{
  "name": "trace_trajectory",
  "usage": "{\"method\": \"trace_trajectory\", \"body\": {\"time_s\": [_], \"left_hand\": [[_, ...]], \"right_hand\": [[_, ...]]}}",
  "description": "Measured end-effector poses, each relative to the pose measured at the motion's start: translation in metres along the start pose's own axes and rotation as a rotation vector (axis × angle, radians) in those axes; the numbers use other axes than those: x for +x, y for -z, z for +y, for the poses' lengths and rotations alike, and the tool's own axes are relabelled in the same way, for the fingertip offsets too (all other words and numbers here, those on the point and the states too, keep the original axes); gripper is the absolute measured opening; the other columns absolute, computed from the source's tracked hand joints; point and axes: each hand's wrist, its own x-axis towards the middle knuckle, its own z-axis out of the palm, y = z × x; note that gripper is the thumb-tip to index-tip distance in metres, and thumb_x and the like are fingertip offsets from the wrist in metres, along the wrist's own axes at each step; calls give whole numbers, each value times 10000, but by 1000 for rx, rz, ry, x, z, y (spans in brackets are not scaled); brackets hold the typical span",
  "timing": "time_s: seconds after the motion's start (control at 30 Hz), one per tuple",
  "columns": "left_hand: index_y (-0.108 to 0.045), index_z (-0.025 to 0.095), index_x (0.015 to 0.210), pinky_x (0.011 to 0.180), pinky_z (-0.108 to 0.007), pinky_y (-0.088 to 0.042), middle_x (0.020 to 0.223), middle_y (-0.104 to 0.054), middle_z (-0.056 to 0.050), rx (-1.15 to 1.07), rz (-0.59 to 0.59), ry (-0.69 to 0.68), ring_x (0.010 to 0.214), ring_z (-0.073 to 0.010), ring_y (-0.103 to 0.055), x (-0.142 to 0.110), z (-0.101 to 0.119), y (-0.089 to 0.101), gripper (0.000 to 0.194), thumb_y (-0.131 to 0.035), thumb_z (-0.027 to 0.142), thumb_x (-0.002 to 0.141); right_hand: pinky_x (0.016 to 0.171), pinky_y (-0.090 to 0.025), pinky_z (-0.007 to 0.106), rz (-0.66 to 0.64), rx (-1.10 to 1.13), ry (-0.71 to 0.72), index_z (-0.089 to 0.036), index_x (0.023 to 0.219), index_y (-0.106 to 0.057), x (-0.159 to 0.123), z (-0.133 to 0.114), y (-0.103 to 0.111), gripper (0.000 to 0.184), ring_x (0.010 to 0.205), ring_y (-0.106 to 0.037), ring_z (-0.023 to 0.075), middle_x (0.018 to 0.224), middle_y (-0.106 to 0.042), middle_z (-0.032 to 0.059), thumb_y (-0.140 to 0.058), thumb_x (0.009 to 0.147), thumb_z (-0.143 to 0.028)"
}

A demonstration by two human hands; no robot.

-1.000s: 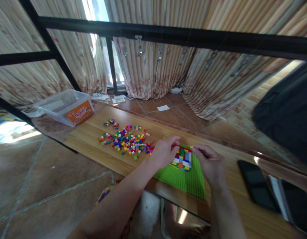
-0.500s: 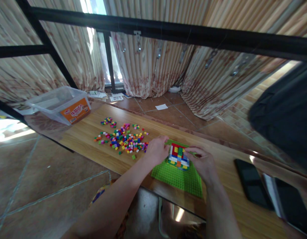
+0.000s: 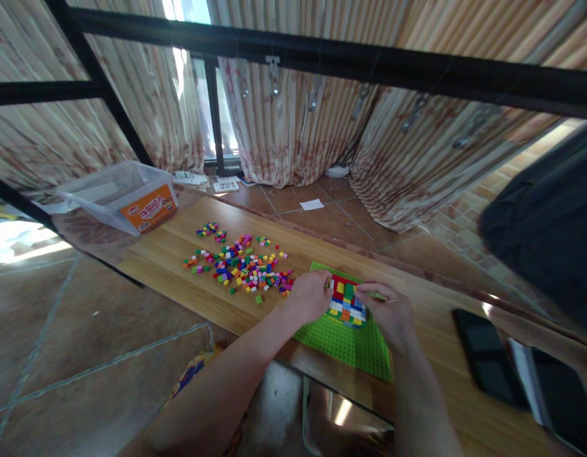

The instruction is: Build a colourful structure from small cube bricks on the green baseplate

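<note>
A block build of small toy bricks (image 3: 346, 306) in red, yellow, white, blue, orange and green rows sits on the green baseplate (image 3: 345, 348). My left hand (image 3: 311, 296) is at the build's left side, its fingers curled together by the upper left corner. Whatever lies between those fingertips is too small to make out. On the opposite side, my right hand (image 3: 387, 312) has thumb and fingers pinched at the build's upper right edge. Its fingertips hide what they hold.
Loose colourful bricks (image 3: 248, 266) lie scattered left of the baseplate on the wooden table (image 3: 179, 279). A clear plastic box (image 3: 117, 197) with an orange label stands at the far left end. Two dark phone-like devices (image 3: 488, 355) (image 3: 562, 393) lie at right. A black bar (image 3: 322, 54) crosses above.
My left fingers have closed in against the build's upper left corner. My right hand stays at the right edge, its fingertips slightly shifted. The whole view has moved a little.
</note>
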Motion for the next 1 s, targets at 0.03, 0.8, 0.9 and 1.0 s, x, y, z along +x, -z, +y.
{"method": "trace_trajectory", "body": {"time_s": [0.03, 0.8, 0.9, 1.0], "left_hand": [[-649, 171, 1023, 835, -302, -514, 998, -714, -73, -14, -6, 2, 916, -189, -664, 0, 0, 0, 231, -513, 176, 837], [-696, 176, 931, 819, -282, -514, 916, -724, -58, -109, 1, 20, 863, -172, -661, 2, -2, -9, 216, -526, 129, 805], [-698, 176, 950, 827, -276, -510, 931, -726, -55, -117, 1, 20, 872, -167, -660, 1, -2, -8, 234, -521, 126, 806], [-694, 171, 983, 822, -275, -508, 952, -726, -59, -107, -10, 6, 874, -169, -659, 1, -3, -6, 250, -517, 132, 811]], "right_hand": [[646, -485, 297, -5, 26, -42, -218, 733, -745, 0, 0, -1, 307, 731, -618, 176, 843, -705, 39, -816, 530, -438], [576, -534, 295, -100, 399, -378, -180, 793, -709, 3, 0, -7, 507, 568, -632, 153, 664, -699, -2, -910, 352, -329], [561, -528, 279, -108, 408, -341, -184, 772, -713, 0, -3, -8, 482, 566, -628, 147, 669, -699, 0, -910, 361, -339], [594, -541, 291, -128, 440, -342, -197, 816, -727, -1, -3, -6, 467, 609, -645, 156, 722, -718, 10, -901, 407, -340]]}}
